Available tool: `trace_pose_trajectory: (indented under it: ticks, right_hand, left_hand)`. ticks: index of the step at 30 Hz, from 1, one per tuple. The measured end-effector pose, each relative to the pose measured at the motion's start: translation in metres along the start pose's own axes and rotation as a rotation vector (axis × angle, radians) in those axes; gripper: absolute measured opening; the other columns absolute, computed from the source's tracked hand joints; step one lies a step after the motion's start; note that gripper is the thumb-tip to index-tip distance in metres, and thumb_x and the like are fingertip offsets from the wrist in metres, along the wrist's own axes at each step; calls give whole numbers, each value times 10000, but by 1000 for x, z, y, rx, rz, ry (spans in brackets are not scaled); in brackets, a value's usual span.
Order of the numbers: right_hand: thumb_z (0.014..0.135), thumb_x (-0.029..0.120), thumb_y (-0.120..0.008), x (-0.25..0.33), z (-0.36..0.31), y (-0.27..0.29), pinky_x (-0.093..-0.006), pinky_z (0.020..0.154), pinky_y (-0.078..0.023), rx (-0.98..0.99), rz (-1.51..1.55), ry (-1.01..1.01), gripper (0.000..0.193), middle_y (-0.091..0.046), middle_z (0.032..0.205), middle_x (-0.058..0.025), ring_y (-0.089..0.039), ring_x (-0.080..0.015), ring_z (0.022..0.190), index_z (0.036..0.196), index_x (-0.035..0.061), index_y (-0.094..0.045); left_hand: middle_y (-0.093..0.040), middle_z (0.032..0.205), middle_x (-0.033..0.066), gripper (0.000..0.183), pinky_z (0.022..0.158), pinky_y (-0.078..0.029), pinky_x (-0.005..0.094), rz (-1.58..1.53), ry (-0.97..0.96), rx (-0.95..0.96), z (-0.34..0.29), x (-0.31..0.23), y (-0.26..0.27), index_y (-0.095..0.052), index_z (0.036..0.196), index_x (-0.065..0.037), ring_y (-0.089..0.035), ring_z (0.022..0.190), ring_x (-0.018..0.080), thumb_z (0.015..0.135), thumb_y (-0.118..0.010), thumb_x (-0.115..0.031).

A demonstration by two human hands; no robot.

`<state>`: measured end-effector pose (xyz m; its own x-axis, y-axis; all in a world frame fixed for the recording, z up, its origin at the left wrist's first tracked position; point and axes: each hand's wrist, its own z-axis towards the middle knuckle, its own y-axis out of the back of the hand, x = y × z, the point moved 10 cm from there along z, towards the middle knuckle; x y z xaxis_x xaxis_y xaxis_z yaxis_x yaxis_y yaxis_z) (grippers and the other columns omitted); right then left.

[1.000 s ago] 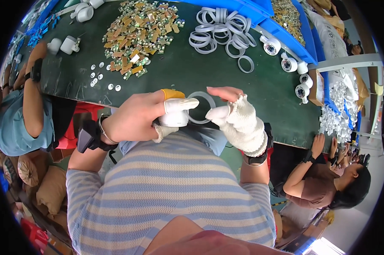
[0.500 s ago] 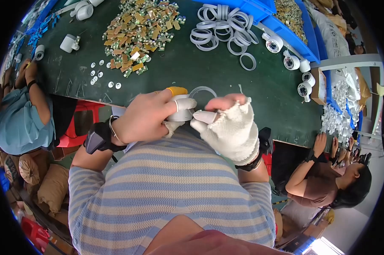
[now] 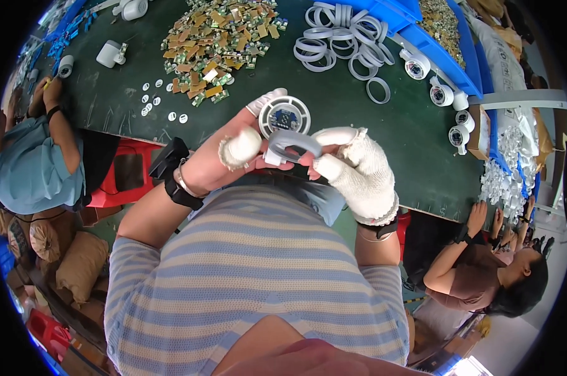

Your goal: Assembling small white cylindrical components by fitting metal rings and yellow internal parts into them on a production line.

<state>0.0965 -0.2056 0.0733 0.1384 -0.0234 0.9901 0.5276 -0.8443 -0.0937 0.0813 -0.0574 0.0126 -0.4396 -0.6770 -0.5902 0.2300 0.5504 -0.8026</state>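
Note:
My left hand (image 3: 227,150), with white covers on some fingertips, is closed around a round white device housing (image 3: 305,119). Its open face is turned up and shows a small circuit board (image 3: 283,117) inside the rim. My right hand (image 3: 362,172) wears a white knitted glove with some bare fingertips and pinches a grey ring (image 3: 294,139). The ring is tilted just in front of the housing, close to my left fingers. Whether ring and housing touch, I cannot tell.
Beyond my hands on the green table (image 3: 246,88) lie a heap of small circuit boards (image 3: 217,47), loose grey rings (image 3: 349,37) and white round stickers (image 3: 156,100). White camera-like units (image 3: 441,94) stand at the right by blue bins (image 3: 450,69). People sit on both sides.
My left hand has turned, bringing the housing's open face into view, farther from my body. The grey ring, earlier behind the housing, is now in my right hand. The view has shifted slightly.

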Motion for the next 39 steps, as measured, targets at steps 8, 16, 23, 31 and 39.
trace_pose_trajectory:
  ticks: [8,16,23,31,39]
  right_hand:
    - [922,47,-705,4,2,-3,-305,769,-575,-17,-27,33,313,-754,983,-161,-706,-172,838,1214,-54,-660]
    - [938,69,-720,5,3,-5,-296,763,-579,15,-68,59,310,-756,977,-157,-714,-173,837,1219,-46,-660]
    - [944,67,-716,2,2,-7,-301,768,-577,-20,-66,81,304,-742,1026,-156,-711,-175,852,1224,-37,-657]
    - [855,320,-838,2,8,15,-352,868,-532,-282,-420,366,549,-649,1244,-154,-642,-247,1007,1267,22,-631]
    - [734,398,-892,16,7,-27,-490,809,-500,-214,-897,439,440,-689,1049,-107,-636,-349,900,1074,149,-765]
  left_hand:
    - [-426,1560,86,1122,1091,-510,376,253,-22,-10,-4,3,-6,-112,1686,-166,-563,1331,206,846,-829,30]
    - [-456,1546,62,1136,1143,-453,396,299,-31,-39,-6,3,-7,-138,1690,-163,-499,1395,209,822,-847,19]
    - [-476,1533,63,1090,1153,-443,399,368,-97,-39,-6,1,-5,-184,1682,-160,-509,1383,200,829,-833,40]
    - [-528,1496,68,897,1107,-478,382,508,-114,-29,-6,11,-7,-367,1611,-122,-550,1350,190,855,-799,91]
    - [-578,1401,44,724,1081,-482,359,1048,-272,160,-5,14,-28,-500,1508,-106,-581,1303,184,874,-832,-4]
